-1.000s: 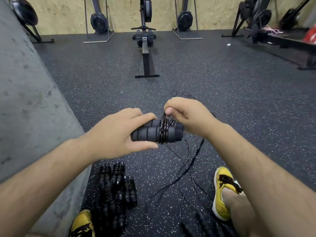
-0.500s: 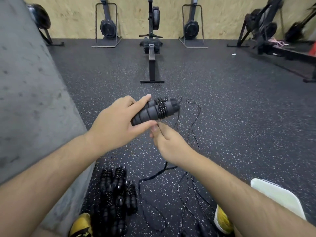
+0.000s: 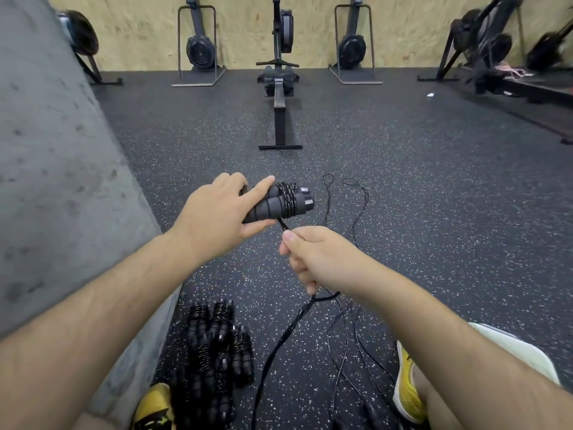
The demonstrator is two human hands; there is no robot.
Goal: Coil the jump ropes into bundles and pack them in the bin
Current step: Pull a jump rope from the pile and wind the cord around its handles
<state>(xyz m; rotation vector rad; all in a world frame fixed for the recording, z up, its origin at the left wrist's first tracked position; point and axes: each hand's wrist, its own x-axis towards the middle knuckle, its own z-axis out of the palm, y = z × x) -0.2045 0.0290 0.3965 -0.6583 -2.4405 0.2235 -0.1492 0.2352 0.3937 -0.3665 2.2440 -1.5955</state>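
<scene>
My left hand [image 3: 214,218] grips the two foam handles [image 3: 273,209] side by side, fingers [image 3: 259,190] curled round their near ends so the far ends are free for winding. A few turns of cord [image 3: 287,196] already bind them there. My right hand [image 3: 319,256], just below, pinches the cord taut so the next turn should lie tight. The slack trails over the floor [image 3: 434,212] between my shoes [image 3: 406,386]. Finished bundles [image 3: 214,342] lie near left by the wall [image 3: 62,181], not yet packed. The white rim [image 3: 511,352] near right may be the bin; I cannot tell.
</scene>
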